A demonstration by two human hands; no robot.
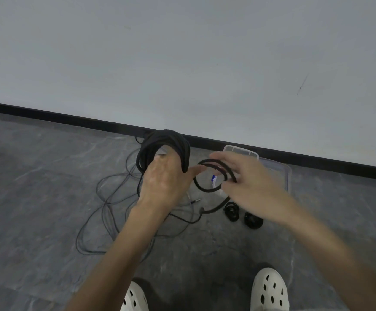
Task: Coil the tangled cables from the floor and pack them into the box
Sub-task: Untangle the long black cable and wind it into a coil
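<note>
My left hand (pixel 165 180) holds a thick coil of black cable (pixel 160 142) looped over its fingers, raised above the floor. My right hand (pixel 247 176) pinches a fresh loop of the same black cable (pixel 207 173) just right of the coil. The cable's tail (pixel 216 208) hangs down to the floor. A tangle of thin grey cables (pixel 106 212) lies on the floor under my left arm. The clear plastic box (pixel 285 173) sits behind my right hand near the wall, mostly hidden.
Two small black coiled bundles (pixel 232 212) (pixel 253 221) lie on the grey floor in front of the box. A jack plug (pixel 196 200) lies between my hands. The white wall with black skirting (pixel 70 118) runs behind. My two white clogs (pixel 270 290) stand at the bottom edge.
</note>
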